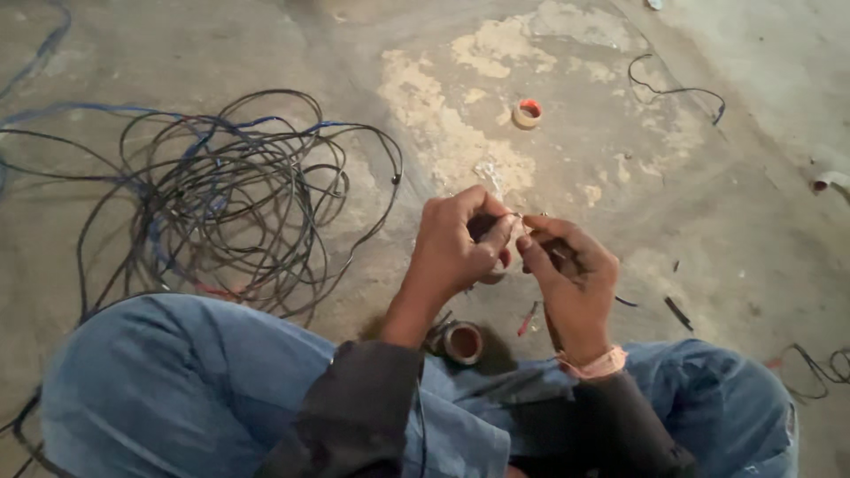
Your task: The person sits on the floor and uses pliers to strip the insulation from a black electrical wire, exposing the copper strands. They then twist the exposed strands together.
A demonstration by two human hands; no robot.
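My left hand [460, 239] and my right hand [567, 270] meet in front of me, just above my knees in blue jeans. Both pinch the ends of thin wires [516, 216] between fingertips, and the fingertips nearly touch. My left hand also seems to hold a small pale roll against the palm. A dark roll of tape [462, 342] lies on the floor below my left wrist. A short red wire piece [528, 319] lies beside it.
A big tangle of black and blue cable [230, 190] lies on the concrete floor at the left. A red-and-white tape roll [528, 112] sits farther off. A loose black wire [673, 88] lies at the upper right. Wire scraps [677, 312] lie at the right.
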